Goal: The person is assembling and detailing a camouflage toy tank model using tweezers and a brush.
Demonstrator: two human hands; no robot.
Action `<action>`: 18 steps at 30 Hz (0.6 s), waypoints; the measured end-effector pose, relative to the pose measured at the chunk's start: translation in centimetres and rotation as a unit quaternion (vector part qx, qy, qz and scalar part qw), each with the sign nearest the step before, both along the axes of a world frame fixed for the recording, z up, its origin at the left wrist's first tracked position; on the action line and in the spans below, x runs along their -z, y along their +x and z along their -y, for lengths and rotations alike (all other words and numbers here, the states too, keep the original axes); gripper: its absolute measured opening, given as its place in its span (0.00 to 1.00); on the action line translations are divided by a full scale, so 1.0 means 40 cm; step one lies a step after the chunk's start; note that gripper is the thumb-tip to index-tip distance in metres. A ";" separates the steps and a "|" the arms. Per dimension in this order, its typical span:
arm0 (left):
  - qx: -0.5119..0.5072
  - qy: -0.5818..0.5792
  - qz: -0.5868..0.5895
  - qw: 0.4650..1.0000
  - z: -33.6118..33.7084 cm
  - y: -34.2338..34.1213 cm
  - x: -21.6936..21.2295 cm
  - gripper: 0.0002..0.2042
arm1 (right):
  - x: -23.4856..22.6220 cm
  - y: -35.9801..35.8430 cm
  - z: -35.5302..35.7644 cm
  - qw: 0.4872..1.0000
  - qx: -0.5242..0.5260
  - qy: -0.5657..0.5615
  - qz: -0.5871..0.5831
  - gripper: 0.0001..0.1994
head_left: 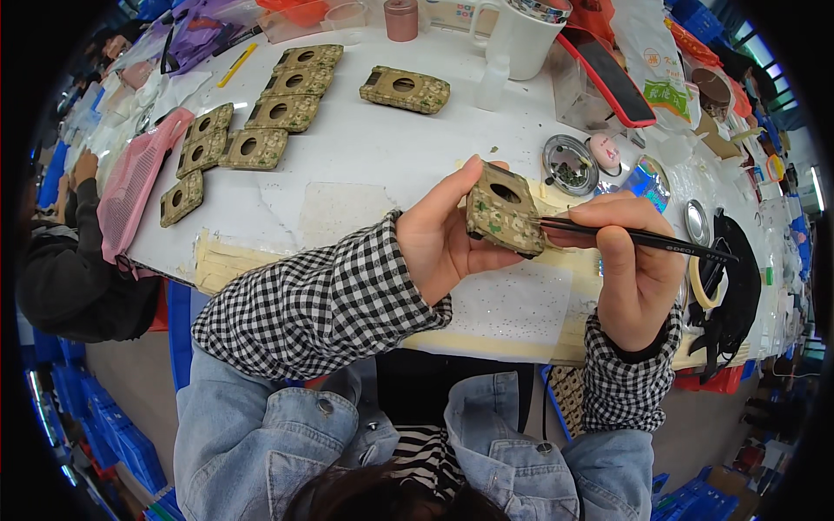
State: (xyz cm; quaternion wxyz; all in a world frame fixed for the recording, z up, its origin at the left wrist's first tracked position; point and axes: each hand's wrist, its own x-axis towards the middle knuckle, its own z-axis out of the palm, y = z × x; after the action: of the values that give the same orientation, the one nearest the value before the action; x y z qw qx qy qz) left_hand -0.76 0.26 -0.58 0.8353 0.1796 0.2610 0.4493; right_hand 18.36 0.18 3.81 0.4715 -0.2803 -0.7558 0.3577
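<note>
My left hand (447, 230) is closed around a camouflage-patterned toy tank hull (512, 221), a flat block with a round hole in its top. It is held up over the table, tilted. Black tweezers (643, 236) are gripped in my right hand (632, 269); their tips reach the hull's right side. Whether the tips pinch a small part is too fine to tell. More hulls of the same kind lie on the table: a single one (405, 89) at the back middle, and several in rows, such as this hull (254, 148), at the left.
A round clear dish (570, 165) with tiny dark parts is right of the held hull. A red-edged phone (608, 76) rests on a clear box beside a white mug (519, 39). A pink mesh pouch (139, 187) lies left, near another person's dark sleeve (91, 260).
</note>
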 end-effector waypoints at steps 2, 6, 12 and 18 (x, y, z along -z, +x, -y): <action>0.000 0.002 -0.002 1.000 0.000 -0.002 0.001 0.22 | 0.000 -0.005 0.002 1.000 0.001 -0.011 -0.013 0.09; 0.001 0.000 -0.006 1.000 0.000 0.000 -0.001 0.22 | -0.002 -0.005 0.005 1.000 0.005 -0.013 -0.013 0.09; 0.001 0.004 -0.004 1.000 -0.001 -0.001 0.000 0.22 | -0.002 -0.006 0.006 0.999 -0.002 -0.028 -0.019 0.09; 0.001 0.004 0.009 1.000 -0.001 -0.002 0.006 0.22 | 0.000 -0.006 0.009 0.998 -0.004 -0.050 -0.035 0.09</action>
State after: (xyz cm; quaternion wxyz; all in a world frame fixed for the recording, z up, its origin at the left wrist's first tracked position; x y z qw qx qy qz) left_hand -0.86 0.30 -0.81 0.8373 0.1792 0.2520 0.4510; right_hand 18.12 -0.17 3.81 0.4813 -0.2876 -0.7210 0.4072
